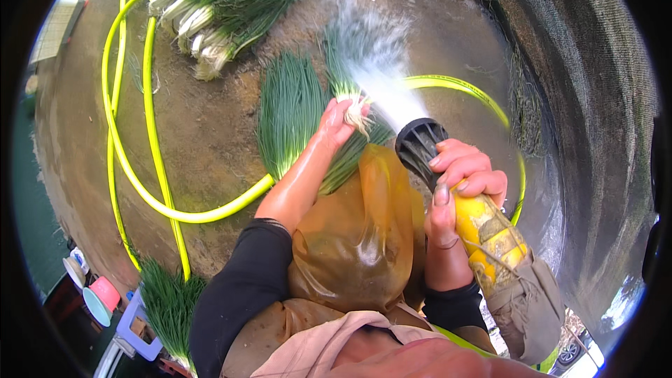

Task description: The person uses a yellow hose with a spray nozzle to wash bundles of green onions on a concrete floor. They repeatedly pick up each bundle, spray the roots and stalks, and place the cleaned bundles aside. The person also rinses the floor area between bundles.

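My left hand (336, 122) grips a bunch of green onions (341, 73) at its white root end, the leaves pointing away from me. My right hand (467, 173) is closed around a black spray nozzle (420, 147) with a yellow, cloth-wrapped body. A wide jet of water (386, 86) leaves the nozzle and strikes the bunch, blurring its leaves. Beside my left forearm lies another green onion bunch (290, 110), and more leaves show under my left hand. An amber waterproof apron (352, 241) covers my lap.
A large pile of green onions (236, 5) lies on the wet ground at the upper left. A yellow hose (152, 131) loops across the left side. Another bunch (170, 304), a purple plastic stool (137, 325) and basins (102, 294) are at the lower left. Dark mesh fabric (593, 89) hangs at the right.
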The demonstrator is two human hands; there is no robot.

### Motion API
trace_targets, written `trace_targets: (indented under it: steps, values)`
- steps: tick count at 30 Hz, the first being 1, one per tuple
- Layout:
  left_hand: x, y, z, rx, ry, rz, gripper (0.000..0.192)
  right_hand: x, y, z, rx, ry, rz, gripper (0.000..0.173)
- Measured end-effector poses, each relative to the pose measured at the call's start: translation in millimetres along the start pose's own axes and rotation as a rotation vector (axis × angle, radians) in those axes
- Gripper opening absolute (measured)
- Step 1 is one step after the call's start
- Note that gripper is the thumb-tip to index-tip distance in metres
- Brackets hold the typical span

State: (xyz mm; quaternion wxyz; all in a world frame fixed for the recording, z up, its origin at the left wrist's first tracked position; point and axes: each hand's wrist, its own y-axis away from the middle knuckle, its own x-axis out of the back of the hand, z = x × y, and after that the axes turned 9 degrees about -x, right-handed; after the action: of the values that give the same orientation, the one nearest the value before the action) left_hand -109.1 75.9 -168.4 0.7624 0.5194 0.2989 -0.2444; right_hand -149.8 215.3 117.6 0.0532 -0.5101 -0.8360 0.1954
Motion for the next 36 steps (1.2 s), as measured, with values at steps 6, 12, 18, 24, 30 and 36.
trace_targets:
  steps: [6, 12, 18, 24, 30, 36]
  values:
    - [-23, 5, 14, -0.199, -0.443, -0.016, 0.023, 4, 7, -7, 0.033, -0.08, -0.033, 0.029]
    - [-128, 74, 92, -1.286, -1.606, -0.239, 0.06, 24, -2, -11, 0.054, -0.057, 0.025, 0.029]
    - [-84, 22, 89, -0.089, -0.231, -0.375, 0.037, -8, 8, -23, 0.037, -0.227, -0.007, 0.029]
    - [9, 2, 2, -0.006, -0.348, -0.15, 0.03, 22, 17, -12, -0.091, -0.083, 0.007, 0.029]
    - [10, 8, 9, -0.007, -0.315, -0.123, 0.031, 28, 7, -5, -0.059, 0.014, -0.026, 0.029]
    - [25, -18, -3, 0.034, -0.194, -0.224, 0.042, 13, 7, -18, -0.023, -0.154, -0.117, 0.031]
